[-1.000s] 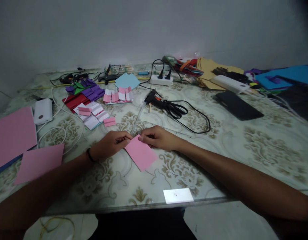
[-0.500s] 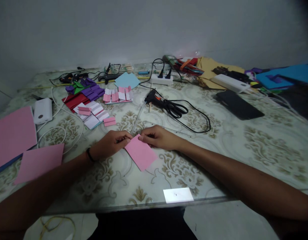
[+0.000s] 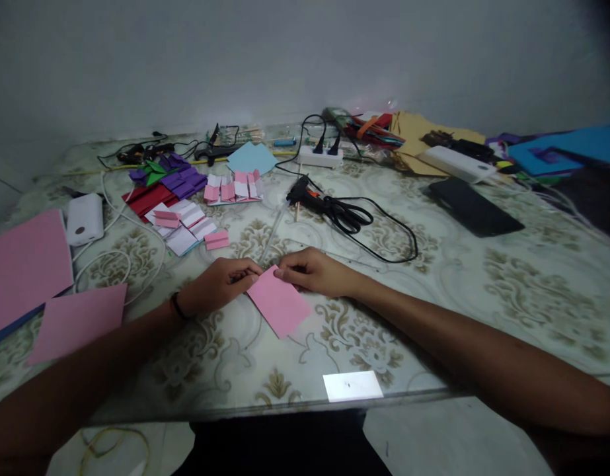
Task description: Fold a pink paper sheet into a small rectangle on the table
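A small pink paper (image 3: 281, 304) lies slanted on the patterned table, its far end pinched between both hands. My left hand (image 3: 225, 284) grips the far left corner with thumb and fingers. On the far right corner, my right hand (image 3: 312, 271) presses its thumb on the paper, fingers curled. The fingertips nearly meet at the paper's far edge. Beyond the hands rests a black glue gun (image 3: 299, 190) with a coiled cord. Small folded pink and white papers (image 3: 186, 225) are grouped to the left of it.
Larger pink sheets (image 3: 24, 271) and a white device (image 3: 85, 219) with a cable are at the left. A black phone (image 3: 476, 206) lies at the right. Behind are a power strip (image 3: 319, 157), light blue paper (image 3: 252, 158) and yellow envelopes (image 3: 418, 139).
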`<state>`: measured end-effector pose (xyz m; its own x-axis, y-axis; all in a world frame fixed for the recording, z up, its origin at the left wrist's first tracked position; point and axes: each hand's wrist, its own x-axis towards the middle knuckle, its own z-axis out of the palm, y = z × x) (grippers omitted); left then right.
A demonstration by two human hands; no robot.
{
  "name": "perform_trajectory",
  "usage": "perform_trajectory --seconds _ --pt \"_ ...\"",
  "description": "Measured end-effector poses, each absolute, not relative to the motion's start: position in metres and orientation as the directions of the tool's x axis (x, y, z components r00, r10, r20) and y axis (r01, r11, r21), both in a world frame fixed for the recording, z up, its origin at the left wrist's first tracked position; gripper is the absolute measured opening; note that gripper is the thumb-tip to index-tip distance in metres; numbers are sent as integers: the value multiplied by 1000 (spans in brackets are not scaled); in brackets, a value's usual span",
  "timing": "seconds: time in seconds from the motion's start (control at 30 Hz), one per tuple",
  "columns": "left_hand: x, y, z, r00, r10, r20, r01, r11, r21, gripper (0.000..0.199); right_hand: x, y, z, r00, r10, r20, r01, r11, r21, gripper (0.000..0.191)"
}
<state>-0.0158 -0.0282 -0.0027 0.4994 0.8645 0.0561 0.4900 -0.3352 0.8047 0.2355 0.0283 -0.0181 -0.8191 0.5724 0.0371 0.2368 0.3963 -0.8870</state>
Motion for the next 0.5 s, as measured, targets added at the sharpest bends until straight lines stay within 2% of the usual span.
perform_trajectory --seconds 0.5 --pt "-15 -29 -2 495 866 72 487 -345 803 22 236 28 -18 -819 573 36 242 402 -883 53"
